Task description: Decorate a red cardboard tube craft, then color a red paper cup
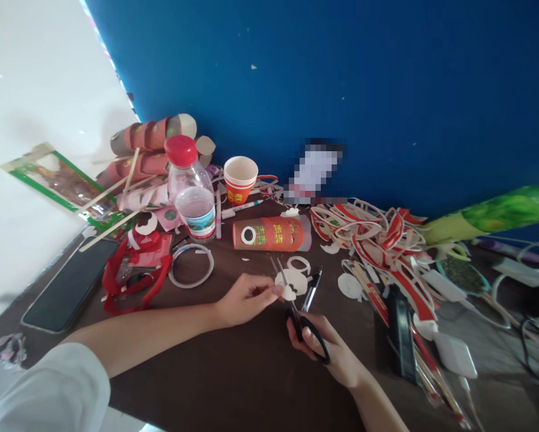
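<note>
My right hand [335, 351] has its fingers through the black handles of a pair of scissors [315, 339]. The blades point away and to the left, slightly apart, beside a small white paper piece [289, 294]. That piece is pinched between the thumb and fingers of my left hand [246, 300]. Just behind lie a white paper cutout [299, 279] and a white paper ring [299, 263]. A black-and-silver pen [313, 288] rests to their right. Farther back, a red paper-cup tube [274, 234] lies on its side with a black-and-white eye-like circle on it.
A red-capped bottle [192, 201], stacked paper cups [240, 174] and a marker [242, 208] stand or lie behind. Left are a phone [69, 285], red ribbon [155, 288] and a tape roll [191, 266]. Red-and-white paper strips [368, 231], a black stapler-like object [401, 336] and a white charger [456, 354] occupy the right.
</note>
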Motion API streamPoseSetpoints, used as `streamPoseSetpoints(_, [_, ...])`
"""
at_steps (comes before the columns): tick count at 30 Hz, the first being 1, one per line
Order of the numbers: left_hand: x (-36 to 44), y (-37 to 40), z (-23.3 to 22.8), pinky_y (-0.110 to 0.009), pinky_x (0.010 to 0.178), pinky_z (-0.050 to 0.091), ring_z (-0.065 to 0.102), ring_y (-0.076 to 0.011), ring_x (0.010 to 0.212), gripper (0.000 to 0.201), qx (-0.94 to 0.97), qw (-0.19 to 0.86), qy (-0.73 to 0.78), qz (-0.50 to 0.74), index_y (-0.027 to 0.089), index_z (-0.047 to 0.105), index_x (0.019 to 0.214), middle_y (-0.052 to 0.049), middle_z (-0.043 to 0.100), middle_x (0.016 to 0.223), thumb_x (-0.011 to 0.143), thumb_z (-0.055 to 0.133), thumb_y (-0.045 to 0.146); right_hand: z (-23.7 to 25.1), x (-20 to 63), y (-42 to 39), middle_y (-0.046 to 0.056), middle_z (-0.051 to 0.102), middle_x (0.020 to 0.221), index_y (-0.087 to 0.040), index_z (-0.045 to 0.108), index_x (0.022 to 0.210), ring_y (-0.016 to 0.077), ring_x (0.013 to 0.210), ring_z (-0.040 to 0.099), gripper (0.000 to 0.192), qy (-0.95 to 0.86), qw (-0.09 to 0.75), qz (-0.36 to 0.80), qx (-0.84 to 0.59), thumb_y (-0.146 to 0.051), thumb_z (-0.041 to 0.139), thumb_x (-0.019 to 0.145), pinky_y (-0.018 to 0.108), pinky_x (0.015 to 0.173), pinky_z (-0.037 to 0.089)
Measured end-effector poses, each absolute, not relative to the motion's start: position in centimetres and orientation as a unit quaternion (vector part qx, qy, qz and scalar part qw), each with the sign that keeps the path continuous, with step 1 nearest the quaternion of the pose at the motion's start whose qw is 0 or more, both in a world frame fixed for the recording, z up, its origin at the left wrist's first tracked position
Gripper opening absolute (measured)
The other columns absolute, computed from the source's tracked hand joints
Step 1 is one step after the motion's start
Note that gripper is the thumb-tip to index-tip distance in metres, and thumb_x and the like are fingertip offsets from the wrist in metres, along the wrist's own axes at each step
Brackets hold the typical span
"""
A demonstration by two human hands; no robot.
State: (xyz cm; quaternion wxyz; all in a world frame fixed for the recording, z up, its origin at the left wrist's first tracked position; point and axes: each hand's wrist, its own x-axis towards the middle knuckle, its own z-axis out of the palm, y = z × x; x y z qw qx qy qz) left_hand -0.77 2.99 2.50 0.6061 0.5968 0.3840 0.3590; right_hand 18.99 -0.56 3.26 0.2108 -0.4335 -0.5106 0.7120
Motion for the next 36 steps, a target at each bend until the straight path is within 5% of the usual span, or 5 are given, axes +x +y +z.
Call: streamPoseSetpoints(36, [-0.83, 3.06, 1.99, -0.023, 0.051, 0.027, 0.033, -0.0085, 0.052, 0.049, 0.568, 0.633, 0.39, 0.353, 0.02, 0.035, 0.054, 0.005, 0.037, 0.051, 0.085, 0.047, 0.055, 3.98, 19.16, -0.61, -0.005, 0.041, 0.056, -0.017, 0.051, 0.065, 0.0071, 0.051, 0.031, 0.06, -0.516, 0.156, 0.687, -0.488, -0.077, 0.058, 0.069, 0.023, 0.046, 0.019])
